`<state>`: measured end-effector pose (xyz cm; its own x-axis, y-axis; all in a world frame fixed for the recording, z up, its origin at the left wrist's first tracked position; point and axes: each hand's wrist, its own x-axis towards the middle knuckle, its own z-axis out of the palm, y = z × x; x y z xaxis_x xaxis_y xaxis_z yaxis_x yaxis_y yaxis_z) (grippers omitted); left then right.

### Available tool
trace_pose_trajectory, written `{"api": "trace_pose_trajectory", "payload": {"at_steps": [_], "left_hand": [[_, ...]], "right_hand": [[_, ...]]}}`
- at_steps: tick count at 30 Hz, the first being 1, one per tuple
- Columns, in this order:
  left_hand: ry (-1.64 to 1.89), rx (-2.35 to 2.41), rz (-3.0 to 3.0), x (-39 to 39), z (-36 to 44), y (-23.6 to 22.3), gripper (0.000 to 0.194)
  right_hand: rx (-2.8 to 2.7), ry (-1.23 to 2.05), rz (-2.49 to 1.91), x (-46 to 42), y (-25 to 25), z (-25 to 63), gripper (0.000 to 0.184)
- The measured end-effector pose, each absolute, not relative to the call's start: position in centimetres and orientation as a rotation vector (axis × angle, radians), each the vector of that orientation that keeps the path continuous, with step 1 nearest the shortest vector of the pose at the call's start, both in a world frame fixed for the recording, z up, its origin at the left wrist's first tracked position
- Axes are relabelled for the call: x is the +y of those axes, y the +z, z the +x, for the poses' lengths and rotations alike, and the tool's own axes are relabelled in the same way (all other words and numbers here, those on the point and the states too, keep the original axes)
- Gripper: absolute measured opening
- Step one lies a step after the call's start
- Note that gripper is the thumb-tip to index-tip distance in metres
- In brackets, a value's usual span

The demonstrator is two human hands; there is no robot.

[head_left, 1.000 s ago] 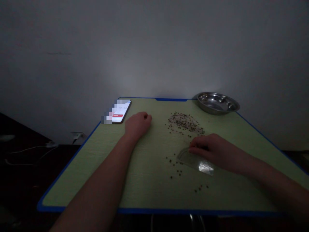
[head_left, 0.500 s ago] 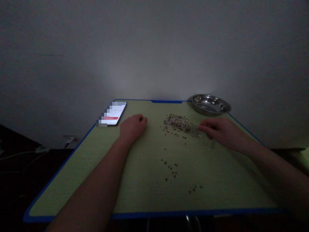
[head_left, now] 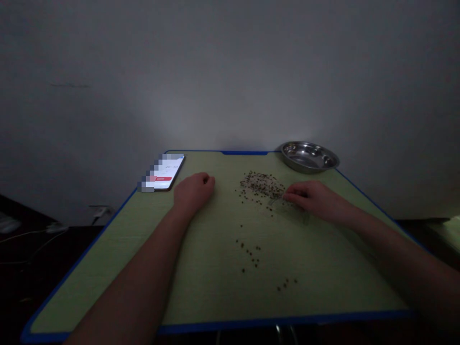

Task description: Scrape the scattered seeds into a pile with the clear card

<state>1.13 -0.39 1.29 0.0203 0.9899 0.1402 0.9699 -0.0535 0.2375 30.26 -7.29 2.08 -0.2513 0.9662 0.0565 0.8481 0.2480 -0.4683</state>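
My right hand [head_left: 308, 197] is at the right edge of a loose pile [head_left: 261, 184] of pale grains mixed with dark, round seeds. Its thumb and fingers are pinched together, and what lies between them is too small and dim to make out. Faint glints of something see-through [head_left: 305, 219] show beneath this hand; its shape is unclear. To the left of the pile, my left hand [head_left: 196, 190] rests on the table in a loose fist, apart from the grains. Several dark seeds [head_left: 250, 253] lie scattered on the green tabletop [head_left: 208, 268] nearer to me.
A shallow steel bowl [head_left: 309, 157] stands at the back right corner, close to the wall [head_left: 230, 72]. At the back left lies a phone [head_left: 166, 173] with its screen lit. Blue edging [head_left: 287, 320] runs round the table. Cables [head_left: 43, 235] and a plug are at the far left.
My right hand has moved slightly left, closer in on the pile's right edge, with its fingers still pinched. The left hand stays in place; the whole view has shifted a little.
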Motion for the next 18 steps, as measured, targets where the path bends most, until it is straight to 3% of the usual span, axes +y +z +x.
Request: {"api": "trace_pose_trajectory", "payload": {"at_steps": [8,18], "left_hand": [[0.407,2.111,2.193,-0.4,1.0,1.2,0.044],[0.409,2.117,2.2,-0.2,1.1,1.1,0.043]], "right_hand": [[-2.198,0.684,-1.633,-8.2,2.7,29.7,0.029],[-2.202,0.669,-1.636,-8.6,2.4,30.8,0.034]]}}
